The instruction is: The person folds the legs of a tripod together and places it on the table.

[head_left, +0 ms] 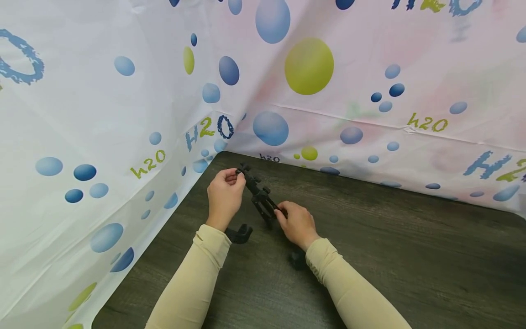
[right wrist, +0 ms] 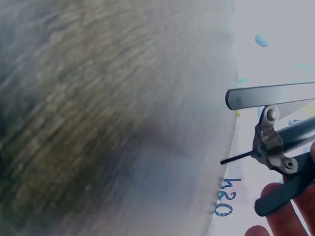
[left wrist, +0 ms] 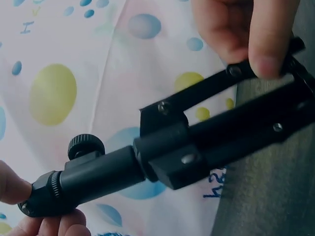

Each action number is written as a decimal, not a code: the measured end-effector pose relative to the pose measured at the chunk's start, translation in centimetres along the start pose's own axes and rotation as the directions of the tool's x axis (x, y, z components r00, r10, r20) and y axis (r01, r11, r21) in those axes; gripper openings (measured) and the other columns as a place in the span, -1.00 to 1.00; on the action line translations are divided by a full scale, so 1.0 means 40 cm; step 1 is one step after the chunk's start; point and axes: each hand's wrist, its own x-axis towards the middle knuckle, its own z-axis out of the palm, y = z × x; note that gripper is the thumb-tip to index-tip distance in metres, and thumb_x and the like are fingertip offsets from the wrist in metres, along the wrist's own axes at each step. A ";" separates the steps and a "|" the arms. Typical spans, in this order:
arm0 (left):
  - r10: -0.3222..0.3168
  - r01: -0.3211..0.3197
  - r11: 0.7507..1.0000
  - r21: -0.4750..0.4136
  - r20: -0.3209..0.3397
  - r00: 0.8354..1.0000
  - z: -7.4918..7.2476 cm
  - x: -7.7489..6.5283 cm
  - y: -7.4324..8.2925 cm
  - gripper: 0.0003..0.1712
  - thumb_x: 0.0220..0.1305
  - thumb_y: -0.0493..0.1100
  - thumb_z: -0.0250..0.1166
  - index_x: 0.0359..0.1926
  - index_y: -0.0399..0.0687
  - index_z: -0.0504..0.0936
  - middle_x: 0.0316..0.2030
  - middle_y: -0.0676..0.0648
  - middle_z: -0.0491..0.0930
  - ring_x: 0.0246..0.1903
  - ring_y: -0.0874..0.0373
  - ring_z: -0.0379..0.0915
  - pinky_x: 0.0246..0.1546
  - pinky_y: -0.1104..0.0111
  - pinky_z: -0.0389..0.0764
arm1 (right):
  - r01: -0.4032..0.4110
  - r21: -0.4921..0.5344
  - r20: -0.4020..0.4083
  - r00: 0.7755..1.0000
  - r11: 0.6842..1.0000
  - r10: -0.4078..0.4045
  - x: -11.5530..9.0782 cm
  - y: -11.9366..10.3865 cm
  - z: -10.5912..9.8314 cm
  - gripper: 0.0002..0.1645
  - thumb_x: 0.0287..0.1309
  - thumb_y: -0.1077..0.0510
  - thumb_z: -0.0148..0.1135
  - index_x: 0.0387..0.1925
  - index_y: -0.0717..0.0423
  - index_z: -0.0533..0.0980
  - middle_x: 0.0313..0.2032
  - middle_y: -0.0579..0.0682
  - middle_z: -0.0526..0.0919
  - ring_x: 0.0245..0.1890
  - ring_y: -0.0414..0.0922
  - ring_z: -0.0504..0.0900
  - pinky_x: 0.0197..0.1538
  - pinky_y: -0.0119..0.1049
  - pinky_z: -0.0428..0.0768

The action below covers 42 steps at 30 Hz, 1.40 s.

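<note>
A small black tripod is held slantwise between both hands over the table. My left hand pinches its upper end between thumb and fingers. On the tripod's lower part, my right hand grips one folding leg. The left wrist view shows a round ridged knob on the tube and riveted hinges where the legs join. In the right wrist view the leg ends spread around a metal bracket, with a thin rod sticking out of it. Fingertips of the right hand show below.
A dark wood-grain table spreads under the hands. White sheeting printed with blue and green dots rises along its left and far edges. Black wrist-camera parts sit at the left wrist.
</note>
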 end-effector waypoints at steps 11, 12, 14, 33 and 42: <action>-0.242 0.243 0.969 -0.036 0.039 0.970 -0.020 0.019 -0.084 -0.61 0.38 -0.09 0.25 0.05 -0.31 0.66 -0.11 -0.24 0.67 -0.13 -0.10 0.63 -0.15 0.08 0.61 | 0.008 -0.004 -0.014 1.000 1.000 -0.008 0.002 0.003 0.007 -0.83 0.37 0.09 0.24 -0.13 0.07 0.66 -0.25 -0.03 0.71 -0.34 -0.05 0.67 -0.30 -0.04 0.62; -0.269 0.271 0.961 -0.053 0.054 0.962 -0.021 0.019 -0.090 -0.60 0.39 -0.10 0.24 0.06 -0.32 0.64 -0.10 -0.25 0.67 -0.12 -0.11 0.64 -0.14 0.08 0.62 | 0.011 -0.008 -0.017 1.000 1.000 -0.011 0.002 0.004 0.008 -0.82 0.37 0.10 0.24 -0.12 0.07 0.66 -0.23 -0.02 0.72 -0.31 -0.04 0.68 -0.28 -0.02 0.63; -0.318 0.325 0.941 -0.095 0.080 0.945 -0.022 0.020 -0.100 -0.61 0.40 -0.13 0.23 0.09 -0.35 0.62 -0.08 -0.27 0.66 -0.10 -0.15 0.65 -0.11 0.08 0.62 | 0.017 -0.018 -0.024 1.000 1.000 -0.018 0.002 0.006 0.009 -0.81 0.37 0.10 0.25 -0.10 0.07 0.67 -0.18 0.00 0.72 -0.26 -0.01 0.70 -0.24 0.01 0.64; -0.417 0.428 0.899 -0.095 0.116 0.901 -0.016 0.011 -0.180 -0.66 0.42 -0.22 0.20 0.09 -0.38 0.60 -0.10 -0.31 0.68 -0.07 -0.13 0.64 -0.06 0.08 0.62 | -0.014 -0.063 0.039 0.999 0.998 0.016 0.015 0.017 0.017 -0.79 0.39 0.10 0.23 -0.06 0.05 0.69 -0.18 0.00 0.71 -0.20 0.01 0.69 -0.16 0.02 0.64; -0.427 0.429 0.903 0.007 0.119 0.897 -0.011 0.007 -0.207 -0.63 0.45 -0.19 0.18 0.12 -0.37 0.60 -0.08 -0.29 0.69 -0.05 -0.12 0.64 -0.05 0.04 0.61 | -0.006 -0.084 0.068 0.998 0.996 0.011 0.026 0.017 0.023 -0.79 0.37 0.09 0.25 -0.08 0.06 0.70 -0.17 0.01 0.72 -0.19 0.02 0.70 -0.12 0.02 0.64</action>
